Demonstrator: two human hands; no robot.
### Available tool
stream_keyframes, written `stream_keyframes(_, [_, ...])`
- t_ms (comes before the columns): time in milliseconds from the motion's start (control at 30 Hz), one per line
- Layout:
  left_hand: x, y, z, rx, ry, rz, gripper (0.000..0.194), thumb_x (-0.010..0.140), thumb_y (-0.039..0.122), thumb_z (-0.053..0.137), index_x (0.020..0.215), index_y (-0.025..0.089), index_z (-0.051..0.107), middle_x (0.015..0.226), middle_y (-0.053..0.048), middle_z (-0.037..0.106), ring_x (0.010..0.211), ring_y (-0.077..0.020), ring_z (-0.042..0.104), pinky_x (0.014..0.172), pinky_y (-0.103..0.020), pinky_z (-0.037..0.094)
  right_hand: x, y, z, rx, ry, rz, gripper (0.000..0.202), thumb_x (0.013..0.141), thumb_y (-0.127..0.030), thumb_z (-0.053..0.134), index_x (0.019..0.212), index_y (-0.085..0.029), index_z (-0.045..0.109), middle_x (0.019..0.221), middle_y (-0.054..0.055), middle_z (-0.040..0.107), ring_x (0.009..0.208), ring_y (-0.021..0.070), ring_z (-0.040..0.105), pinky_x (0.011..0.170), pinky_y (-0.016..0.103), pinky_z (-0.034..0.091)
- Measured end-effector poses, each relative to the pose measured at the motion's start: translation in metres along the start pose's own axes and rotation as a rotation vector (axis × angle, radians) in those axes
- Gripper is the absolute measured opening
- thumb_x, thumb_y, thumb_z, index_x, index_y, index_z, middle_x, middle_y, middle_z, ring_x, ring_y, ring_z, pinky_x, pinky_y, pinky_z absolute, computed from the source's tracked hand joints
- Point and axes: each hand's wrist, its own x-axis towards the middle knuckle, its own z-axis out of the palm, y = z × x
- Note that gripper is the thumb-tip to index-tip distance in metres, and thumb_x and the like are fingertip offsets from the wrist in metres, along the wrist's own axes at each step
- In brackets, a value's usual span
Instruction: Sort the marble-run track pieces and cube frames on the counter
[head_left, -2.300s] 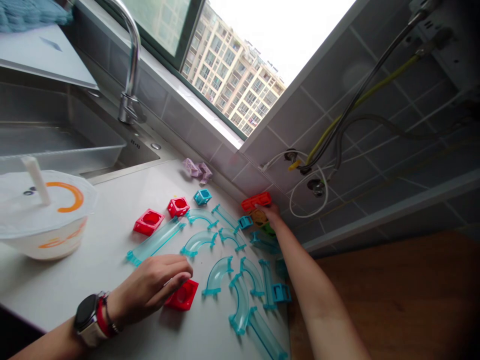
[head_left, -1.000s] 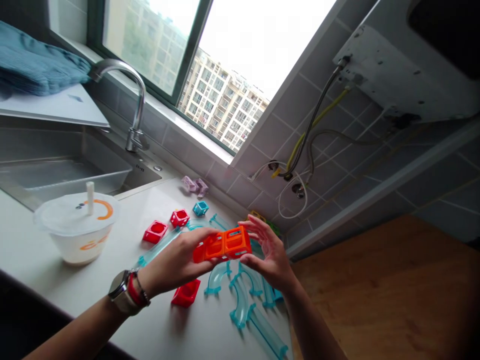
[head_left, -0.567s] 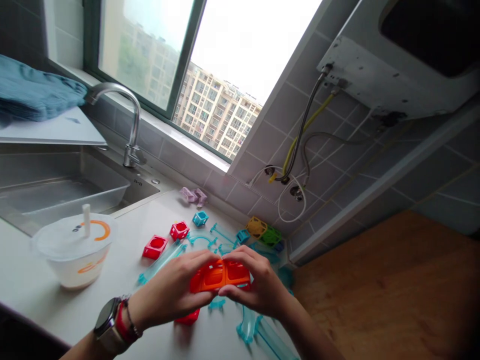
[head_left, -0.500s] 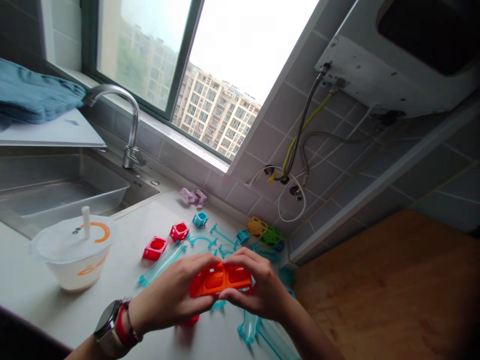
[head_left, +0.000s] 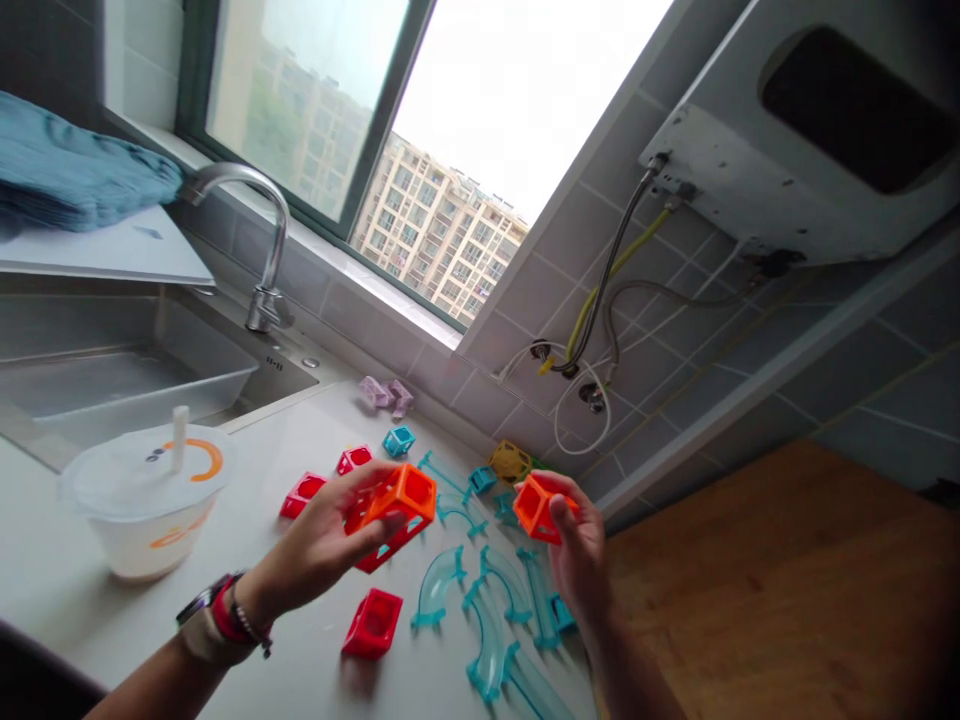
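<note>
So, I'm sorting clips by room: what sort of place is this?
Probably a kitchen: a metal sink with a curved faucet, a white counter, and hoses under a white unit.

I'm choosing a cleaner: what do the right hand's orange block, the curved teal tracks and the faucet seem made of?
Orange block: probably smooth plastic, given its evenly coloured frame. Curved teal tracks: likely glossy tinted plastic; the counter shows through. Faucet: apparently polished, chromed metal, with bright highlights.

the left hand (head_left: 326,538) and right hand (head_left: 583,550) are parting, now gripping separate pieces: an orange frame block (head_left: 401,500) and an orange cube (head_left: 543,512) respectively.
</note>
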Motion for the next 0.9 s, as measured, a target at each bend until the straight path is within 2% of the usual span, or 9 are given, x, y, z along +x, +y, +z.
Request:
stream_keyframes(67, [0.001,0.001,-0.006,-0.202,0.071,-0.064,0.043,0.096,0.049,0.059,0.130,0.023,0.056,0.109,-0.009,0.074,0.093,-0.0248,0.071,0.076,-0.032,0.058,0.010,0.011,-0.007,0.090,0.128,0.069,0.041,0.090,-0.054,0.071,0.118,-0.024,0.074,0.106,0.009,0.079,0.091,0.0227,0.074,0.073,0.031,0.059])
stream_keyframes(133, [0.001,0.002,-0.010,-0.355,0.107,-0.084,0.046,0.097,0.053,0.053,0.132,0.023,0.055,0.110,-0.011,0.074,0.088,-0.0250,0.072,0.073,-0.034,0.059,0.019,0.026,-0.008,0.131,0.193,0.158,0.045,0.087,-0.054,0.073,0.118,-0.022,0.075,0.105,0.008,0.079,0.090,0.0212,0.073,0.070,0.028,0.057])
stream_keyframes(233, [0.001,-0.003,-0.013,-0.502,0.167,-0.090,0.046,0.097,0.052,0.046,0.131,0.023,0.057,0.109,-0.011,0.075,0.085,-0.0252,0.073,0.072,-0.036,0.060,0.027,0.048,-0.005,0.119,0.220,0.309,0.051,0.079,-0.054,0.080,0.117,-0.019,0.076,0.105,0.008,0.079,0.086,0.0209,0.073,0.065,0.027,0.057])
stream_keyframes(300, [0.000,-0.009,-0.014,-0.540,0.210,-0.110,0.046,0.098,0.051,0.043,0.131,0.023,0.058,0.102,-0.010,0.076,0.080,-0.0248,0.073,0.069,-0.036,0.061,0.029,0.058,-0.002,0.103,0.214,0.358,0.054,0.076,-0.053,0.082,0.116,-0.018,0.077,0.107,0.008,0.079,0.085,0.0211,0.073,0.066,0.028,0.057])
stream_keyframes(467, [0.001,-0.007,-0.015,-0.559,0.323,-0.122,0.047,0.095,0.053,0.044,0.121,0.020,0.065,0.089,-0.009,0.077,0.075,-0.0265,0.073,0.065,-0.038,0.062,0.039,0.069,0.004,0.030,0.142,0.340,0.056,0.078,-0.055,0.079,0.119,-0.018,0.075,0.106,0.008,0.079,0.085,0.0219,0.074,0.070,0.031,0.060])
stream_keyframes(567, [0.002,-0.001,-0.015,-0.637,0.371,-0.124,0.042,0.095,0.052,0.046,0.110,0.019,0.068,0.086,-0.008,0.077,0.076,-0.0271,0.073,0.068,-0.040,0.063,0.053,0.076,0.011,-0.045,0.095,0.318,0.060,0.077,-0.056,0.079,0.123,-0.018,0.073,0.105,0.009,0.079,0.086,0.0229,0.075,0.070,0.032,0.061])
stream_keyframes(633, [0.003,-0.002,-0.016,-0.670,0.380,-0.124,0.038,0.095,0.049,0.048,0.112,0.020,0.067,0.086,-0.007,0.077,0.076,-0.0269,0.074,0.069,-0.040,0.063,0.067,0.085,0.017,-0.100,0.065,0.301,0.062,0.075,-0.055,0.080,0.124,-0.018,0.072,0.106,0.010,0.079,0.088,0.0236,0.076,0.073,0.034,0.061])
stream_keyframes(767, [0.006,-0.013,-0.013,-0.639,0.355,-0.102,0.043,0.095,0.049,0.050,0.127,0.022,0.059,0.091,-0.007,0.077,0.075,-0.0259,0.074,0.066,-0.037,0.062,0.105,0.109,0.033,-0.290,0.001,0.238,0.060,0.070,-0.050,0.083,0.118,-0.016,0.074,0.108,0.011,0.079,0.096,0.0252,0.075,0.084,0.037,0.061])
stream_keyframes(900, [0.007,-0.018,-0.001,-0.511,0.246,-0.144,0.048,0.095,0.050,0.052,0.131,0.019,0.056,0.095,-0.009,0.075,0.076,-0.0250,0.073,0.067,-0.035,0.060,0.149,0.134,0.043,-0.558,-0.049,0.205,0.046,0.068,-0.037,0.088,0.108,-0.016,0.077,0.107,0.010,0.080,0.103,0.0266,0.073,0.098,0.041,0.055])
